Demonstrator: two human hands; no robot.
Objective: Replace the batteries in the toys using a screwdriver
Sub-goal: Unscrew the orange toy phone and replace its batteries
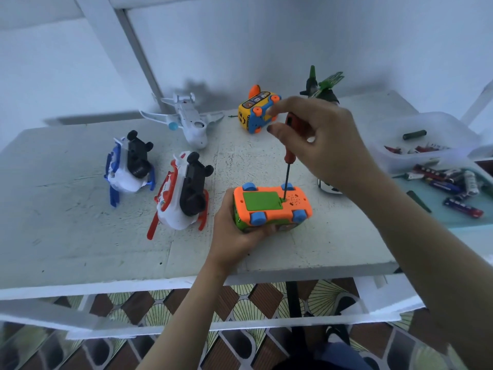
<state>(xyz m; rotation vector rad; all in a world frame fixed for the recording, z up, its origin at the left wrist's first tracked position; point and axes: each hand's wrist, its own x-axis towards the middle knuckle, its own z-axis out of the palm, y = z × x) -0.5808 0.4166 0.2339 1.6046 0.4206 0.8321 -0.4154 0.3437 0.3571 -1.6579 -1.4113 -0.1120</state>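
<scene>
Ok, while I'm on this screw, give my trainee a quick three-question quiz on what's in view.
1. True or false: the green battery cover is already off the toy car.
2. Fill in: the left hand grips the upturned ___ toy car.
3. The screwdriver is held by: A) the left hand, B) the right hand, C) neither hand.

Key: 1 false, the cover sits in place; 2 orange; 3 B.
</scene>
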